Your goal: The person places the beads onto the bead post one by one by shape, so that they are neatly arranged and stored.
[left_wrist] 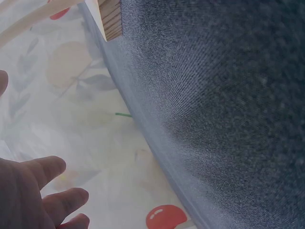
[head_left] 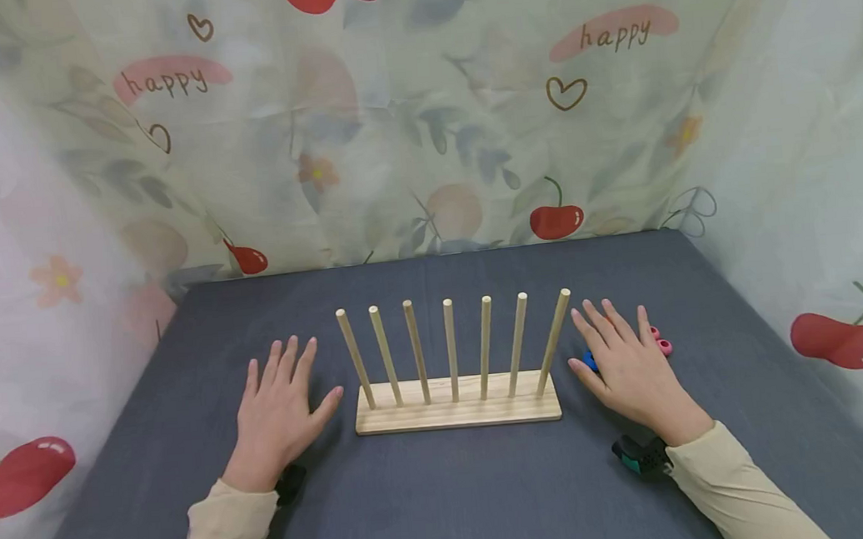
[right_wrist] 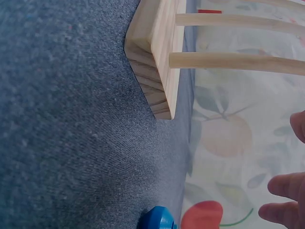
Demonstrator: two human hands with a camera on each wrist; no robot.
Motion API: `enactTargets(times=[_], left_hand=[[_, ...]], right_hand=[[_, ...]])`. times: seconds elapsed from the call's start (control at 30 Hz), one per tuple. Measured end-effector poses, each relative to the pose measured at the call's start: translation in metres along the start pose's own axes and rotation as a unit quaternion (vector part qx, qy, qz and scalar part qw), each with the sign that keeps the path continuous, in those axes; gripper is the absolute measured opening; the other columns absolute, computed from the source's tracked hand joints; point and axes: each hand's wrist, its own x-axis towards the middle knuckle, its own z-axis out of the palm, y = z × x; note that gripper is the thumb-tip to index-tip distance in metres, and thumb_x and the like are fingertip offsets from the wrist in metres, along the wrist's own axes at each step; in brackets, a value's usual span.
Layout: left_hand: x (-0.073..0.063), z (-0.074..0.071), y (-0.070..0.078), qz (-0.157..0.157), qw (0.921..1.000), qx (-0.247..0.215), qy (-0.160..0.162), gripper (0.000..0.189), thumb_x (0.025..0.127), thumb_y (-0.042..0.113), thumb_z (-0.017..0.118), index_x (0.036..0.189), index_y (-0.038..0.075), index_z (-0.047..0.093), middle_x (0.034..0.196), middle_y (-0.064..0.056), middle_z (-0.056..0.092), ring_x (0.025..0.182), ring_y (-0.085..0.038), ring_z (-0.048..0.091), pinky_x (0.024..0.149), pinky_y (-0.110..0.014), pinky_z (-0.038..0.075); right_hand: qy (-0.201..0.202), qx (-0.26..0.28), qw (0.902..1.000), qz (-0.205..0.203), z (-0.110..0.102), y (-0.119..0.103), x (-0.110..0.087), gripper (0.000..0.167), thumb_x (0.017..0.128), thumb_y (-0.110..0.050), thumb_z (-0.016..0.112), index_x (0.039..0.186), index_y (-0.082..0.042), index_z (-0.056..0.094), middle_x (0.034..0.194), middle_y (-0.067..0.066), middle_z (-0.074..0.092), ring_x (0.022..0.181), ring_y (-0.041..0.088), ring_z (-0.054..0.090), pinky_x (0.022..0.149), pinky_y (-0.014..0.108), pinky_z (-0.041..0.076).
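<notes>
A wooden peg rack [head_left: 457, 415] stands on the dark table, with a row of several upright pegs [head_left: 451, 350]. To its left is my left hand [head_left: 279, 409], fingers spread and holding nothing. My right hand [head_left: 635, 380], also spread and without anything in its grasp, is right of the rack. Partly hidden by the right hand are a small blue piece [head_left: 591, 361] and small pink pieces [head_left: 665, 347]. The right wrist view shows the blue piece [right_wrist: 159, 218] near the rack's end [right_wrist: 155, 86]. Only a corner of the rack [left_wrist: 110, 19] enters the left wrist view.
The dark grey tabletop [head_left: 447, 494] runs back to a hanging curtain [head_left: 392, 139] printed with cherries and leaves. More of this cloth [head_left: 832, 191] hangs along both sides. A thin looped cord or wire [head_left: 691, 201] lies near the back right corner.
</notes>
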Motion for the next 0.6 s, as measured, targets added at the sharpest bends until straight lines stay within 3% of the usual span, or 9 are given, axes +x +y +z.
enactTargets(times=[0.37,0.47,0.6], left_hand=[[-0.0018,-0.0004,-0.0026,-0.003,0.9999,-0.016,-0.004,0.084,0.090,0.057,0.055,0.153,0.010,0.025,0.157,-0.021,0.023,0.146,-0.040,0.016,0.114,-0.060,0.008],[-0.0010,-0.0014,-0.0029,-0.004,0.9997,-0.024,-0.009,0.086,0.090,0.057,0.056,0.153,0.009,0.024,0.157,-0.022,0.023,0.146,-0.041,0.016,0.114,-0.060,0.010],[0.0009,-0.0071,-0.0013,-0.013,0.9970,-0.069,-0.033,0.082,0.091,0.047,0.060,0.152,0.005,0.025,0.155,-0.026,0.024,0.142,-0.044,0.023,0.112,-0.060,0.019]], right_hand=[[-0.007,0.010,0.9999,0.005,-0.0016,-0.0016,0.0015,0.072,0.092,-0.044,0.060,0.148,-0.004,0.036,0.152,0.022,0.034,0.141,0.042,0.027,0.112,0.065,0.007],[-0.011,0.030,0.9995,0.008,-0.0045,-0.0016,0.0016,0.069,0.093,-0.040,0.061,0.147,-0.003,0.037,0.149,0.022,0.039,0.140,0.042,0.031,0.111,0.064,0.012],[-0.001,0.068,0.9976,0.011,-0.0079,-0.0012,0.0031,0.059,0.092,-0.029,0.065,0.141,-0.001,0.046,0.136,0.022,0.052,0.128,0.039,0.047,0.107,0.061,0.028]])
